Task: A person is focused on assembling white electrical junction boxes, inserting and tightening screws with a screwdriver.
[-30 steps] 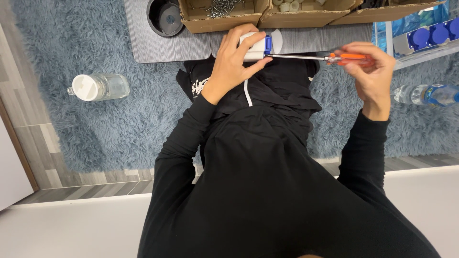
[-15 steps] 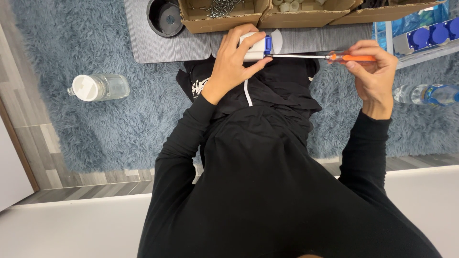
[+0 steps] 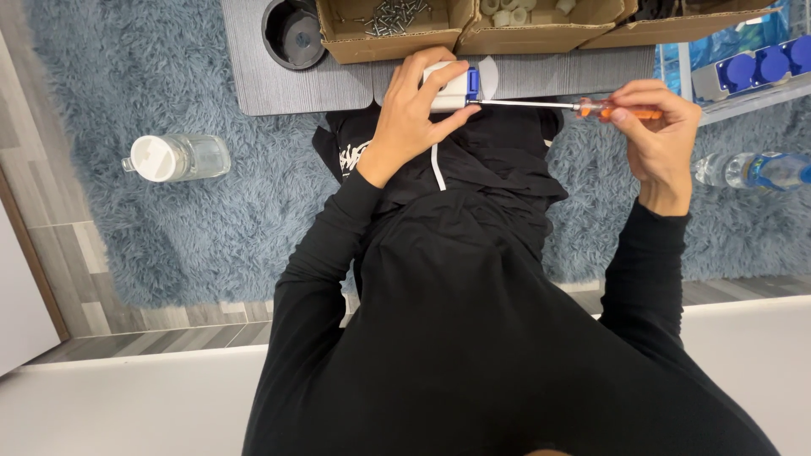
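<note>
A small white part w/ a blue end (image 3: pixel 452 86) is gripped in the left hand (image 3: pixel 414 110), fingers wrapped over it, held just above the lap at the near edge of the grey table (image 3: pixel 279 80). An orange-handled screwdriver (image 3: pixel 583 107) is pinched in the right hand (image 3: pixel 663 127); its thin shaft lies horizontal, tip set against the part's blue end. On the table, three open cardboard boxes are lined up: left one w/ screws (image 3: pixel 393 25), middle w/ pale round pieces (image 3: pixel 524 21), right one's contents unclear. A round black cup-shaped recess (image 3: pixel 293 34) sits left of them. A clear jar w/ white lid (image 3: pixel 173 157) lies on the blue shag rug (image 3: pixel 101 93), well apart at left; a plastic bottle w/ blue label (image 3: pixel 752 169) lies at right, and blue-capped bottles in a pack (image 3: pixel 760 67) sit above it.
</note>
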